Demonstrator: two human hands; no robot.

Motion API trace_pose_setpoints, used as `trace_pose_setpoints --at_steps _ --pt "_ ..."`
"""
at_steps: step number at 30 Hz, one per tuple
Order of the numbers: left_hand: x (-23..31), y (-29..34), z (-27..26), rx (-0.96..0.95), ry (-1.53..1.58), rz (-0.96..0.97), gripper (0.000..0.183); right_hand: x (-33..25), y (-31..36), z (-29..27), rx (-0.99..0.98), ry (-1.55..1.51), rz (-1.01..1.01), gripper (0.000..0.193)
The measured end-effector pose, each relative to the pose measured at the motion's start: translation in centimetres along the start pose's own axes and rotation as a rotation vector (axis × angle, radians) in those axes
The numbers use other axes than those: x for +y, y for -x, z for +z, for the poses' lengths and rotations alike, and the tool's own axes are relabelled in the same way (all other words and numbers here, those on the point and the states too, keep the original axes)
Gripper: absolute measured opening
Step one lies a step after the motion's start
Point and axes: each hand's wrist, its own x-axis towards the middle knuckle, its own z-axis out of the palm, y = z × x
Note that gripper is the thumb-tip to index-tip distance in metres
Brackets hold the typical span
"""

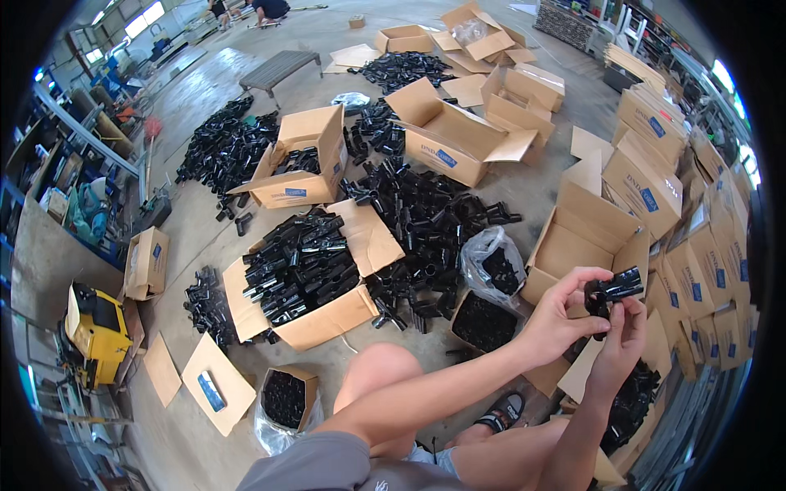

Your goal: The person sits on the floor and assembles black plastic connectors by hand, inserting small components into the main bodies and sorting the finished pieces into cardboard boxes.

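At the right, both my hands are raised around a shiny black tube-shaped connector. My left hand grips its left end between thumb and fingers. From below, my right hand pinches the same piece, its fingertips near its underside. Just behind the hands stands an open cardboard box. Under my right forearm, another box holds similar black parts. To the left of my hands are a small box of small black pieces and a clear plastic bag with black pieces in it.
A full open carton of black connectors stands ahead of my knee, with loose heaps around it. Stacked cartons line the right side. A phone-like object lies on cardboard at left, near a yellow machine.
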Motion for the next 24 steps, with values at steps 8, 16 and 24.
trace_pose_setpoints --at_steps 8,16,24 --pt "0.4 0.0 0.0 -0.024 0.079 -0.067 0.066 0.2 0.0 0.8 0.067 0.071 -0.070 0.022" --pt "0.2 0.5 -0.4 -0.029 0.105 -0.059 0.065 0.1 0.4 0.9 -0.025 0.013 -0.006 0.031" --pt "1.1 -0.5 -0.5 0.244 0.089 -0.043 0.060 -1.7 0.7 2.4 -0.172 -0.251 0.210 0.037"
